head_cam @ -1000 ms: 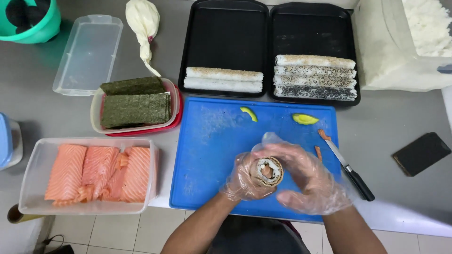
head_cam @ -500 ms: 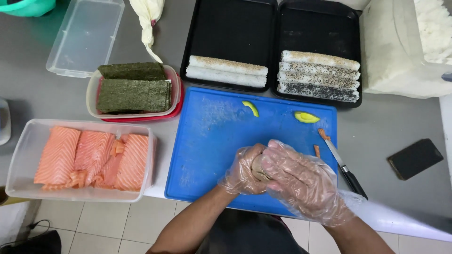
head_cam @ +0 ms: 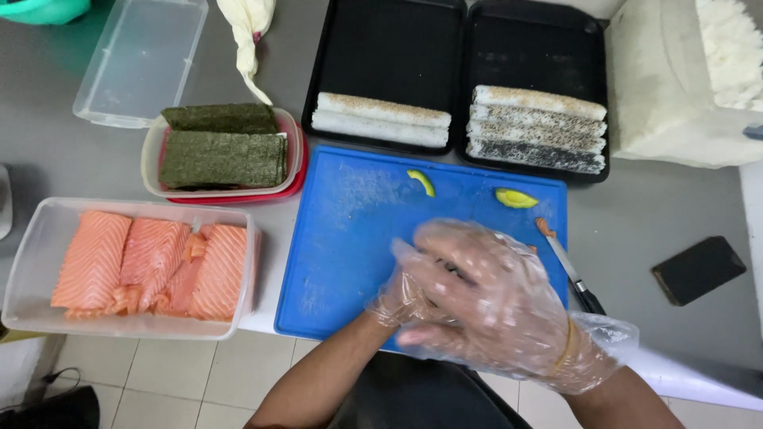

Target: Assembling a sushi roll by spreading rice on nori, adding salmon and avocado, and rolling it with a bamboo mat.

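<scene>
My two hands, in clear plastic gloves, are together over the near right part of a blue cutting board (head_cam: 350,238). My left hand (head_cam: 401,294) is curled around a sushi roll that is almost wholly hidden. My right hand (head_cam: 501,306) is cupped over the left hand and the roll, its fingers pointing left. A dark sliver of the roll (head_cam: 455,274) shows between the fingers. Two avocado slices (head_cam: 422,182) (head_cam: 516,198) lie at the board's far edge.
A knife (head_cam: 576,278) lies along the board's right edge. Two black trays (head_cam: 381,48) behind the board hold finished rolls (head_cam: 536,127). On the left are a salmon tub (head_cam: 24,262), a nori container (head_cam: 151,159), a clear lid (head_cam: 143,59) and a piping bag (head_cam: 248,32). On the right are a rice box (head_cam: 675,87) and a phone (head_cam: 698,269).
The roll was held end-up with its filling showing. My right hand has since closed over it and both hands have lowered toward the board. The camera has moved closer.
</scene>
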